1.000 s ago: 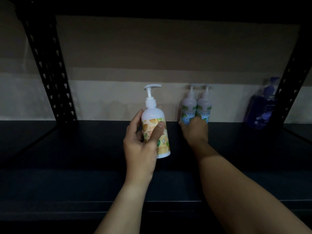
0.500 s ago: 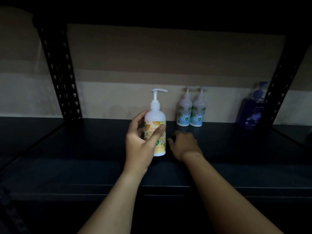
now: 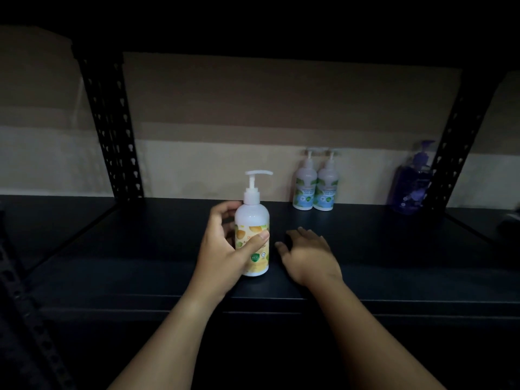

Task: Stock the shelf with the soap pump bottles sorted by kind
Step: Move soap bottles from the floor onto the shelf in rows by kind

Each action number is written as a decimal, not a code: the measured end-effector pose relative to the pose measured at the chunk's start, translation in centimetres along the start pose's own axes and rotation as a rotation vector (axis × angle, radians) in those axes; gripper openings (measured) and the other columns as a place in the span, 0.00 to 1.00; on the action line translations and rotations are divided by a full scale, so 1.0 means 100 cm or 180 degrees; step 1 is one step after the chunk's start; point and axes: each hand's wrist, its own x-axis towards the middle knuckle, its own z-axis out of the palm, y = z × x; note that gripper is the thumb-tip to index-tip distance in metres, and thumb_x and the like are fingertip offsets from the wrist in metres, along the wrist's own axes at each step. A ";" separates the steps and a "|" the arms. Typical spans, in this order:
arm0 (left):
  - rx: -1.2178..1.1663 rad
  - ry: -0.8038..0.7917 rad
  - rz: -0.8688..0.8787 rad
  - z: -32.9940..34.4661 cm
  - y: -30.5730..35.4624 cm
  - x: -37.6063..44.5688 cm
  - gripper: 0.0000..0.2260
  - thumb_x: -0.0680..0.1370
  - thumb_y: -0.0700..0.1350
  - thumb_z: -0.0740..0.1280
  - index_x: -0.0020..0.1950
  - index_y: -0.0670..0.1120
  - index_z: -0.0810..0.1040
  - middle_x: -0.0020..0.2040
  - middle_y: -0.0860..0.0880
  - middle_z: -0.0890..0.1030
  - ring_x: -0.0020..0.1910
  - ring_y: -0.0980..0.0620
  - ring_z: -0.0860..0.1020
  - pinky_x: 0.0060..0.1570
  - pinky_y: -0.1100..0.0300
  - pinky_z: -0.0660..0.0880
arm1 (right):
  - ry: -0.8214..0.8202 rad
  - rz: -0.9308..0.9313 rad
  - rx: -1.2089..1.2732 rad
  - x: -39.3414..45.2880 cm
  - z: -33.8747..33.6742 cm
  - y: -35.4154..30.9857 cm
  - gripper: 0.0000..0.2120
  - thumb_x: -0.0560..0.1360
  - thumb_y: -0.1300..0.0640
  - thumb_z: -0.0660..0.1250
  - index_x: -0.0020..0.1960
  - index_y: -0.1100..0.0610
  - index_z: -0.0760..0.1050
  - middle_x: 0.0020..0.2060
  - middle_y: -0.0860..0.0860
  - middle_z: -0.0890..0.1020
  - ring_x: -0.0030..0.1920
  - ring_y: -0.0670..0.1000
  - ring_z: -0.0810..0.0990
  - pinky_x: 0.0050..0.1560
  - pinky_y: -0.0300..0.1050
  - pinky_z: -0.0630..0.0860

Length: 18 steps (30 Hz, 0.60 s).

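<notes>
A white pump bottle with a yellow fruit label stands upright near the front of the dark shelf board. My left hand is wrapped around its left side, thumb across the label. My right hand hovers just right of it, palm down, fingers spread, holding nothing. Two white pump bottles with blue-green labels stand side by side, touching, at the back of the shelf. A purple pump bottle stands at the back right, partly hidden by an upright post.
Black perforated uprights rise at the back left and back right. A pale wall runs behind the shelf. The upper shelf overhead is dark. Another perforated post shows at the lower left. The lighting is dim.
My right hand drew back from the two blue-green bottles toward the front of the shelf. The yellow-label bottle came down toward the shelf front in my left hand.
</notes>
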 end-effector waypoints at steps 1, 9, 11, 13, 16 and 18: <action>0.0024 -0.0022 -0.0001 -0.001 0.000 -0.001 0.28 0.67 0.48 0.81 0.63 0.60 0.74 0.62 0.56 0.81 0.61 0.50 0.82 0.61 0.45 0.80 | -0.0009 0.0006 0.0014 0.000 0.000 0.000 0.26 0.85 0.41 0.54 0.78 0.53 0.65 0.81 0.55 0.62 0.81 0.57 0.57 0.80 0.53 0.51; 0.0315 -0.0158 0.0103 -0.001 -0.003 -0.003 0.31 0.69 0.43 0.82 0.64 0.62 0.71 0.63 0.57 0.79 0.60 0.53 0.82 0.61 0.47 0.80 | -0.0066 0.0016 0.0037 -0.001 -0.002 0.000 0.26 0.85 0.41 0.55 0.78 0.53 0.65 0.81 0.55 0.62 0.81 0.57 0.57 0.81 0.53 0.52; 0.0461 -0.0131 0.0171 0.002 -0.009 0.004 0.31 0.70 0.42 0.81 0.66 0.61 0.70 0.64 0.56 0.78 0.60 0.53 0.82 0.62 0.47 0.80 | -0.0067 0.0011 0.0023 -0.001 -0.002 0.000 0.27 0.84 0.41 0.55 0.78 0.53 0.65 0.80 0.55 0.63 0.81 0.57 0.58 0.80 0.53 0.53; 0.0599 -0.0063 0.0246 0.006 -0.017 0.013 0.32 0.70 0.43 0.80 0.67 0.60 0.68 0.65 0.54 0.77 0.62 0.53 0.80 0.63 0.47 0.79 | -0.0060 0.0011 -0.0003 0.000 -0.002 0.000 0.27 0.84 0.40 0.55 0.78 0.53 0.66 0.80 0.55 0.63 0.80 0.57 0.59 0.80 0.53 0.54; 0.0782 0.0061 0.0326 0.019 -0.030 0.030 0.33 0.71 0.41 0.79 0.68 0.58 0.67 0.66 0.50 0.75 0.62 0.52 0.79 0.63 0.51 0.79 | -0.0044 0.0001 -0.0017 0.000 -0.002 0.000 0.26 0.84 0.40 0.55 0.77 0.53 0.66 0.80 0.55 0.64 0.80 0.57 0.60 0.80 0.53 0.55; 0.0841 0.0152 0.0284 0.028 -0.037 0.045 0.33 0.71 0.38 0.79 0.69 0.56 0.68 0.66 0.48 0.74 0.61 0.51 0.78 0.62 0.54 0.78 | -0.0003 -0.0011 -0.0031 0.000 -0.001 0.000 0.26 0.84 0.41 0.55 0.77 0.53 0.67 0.79 0.55 0.65 0.80 0.57 0.61 0.79 0.52 0.57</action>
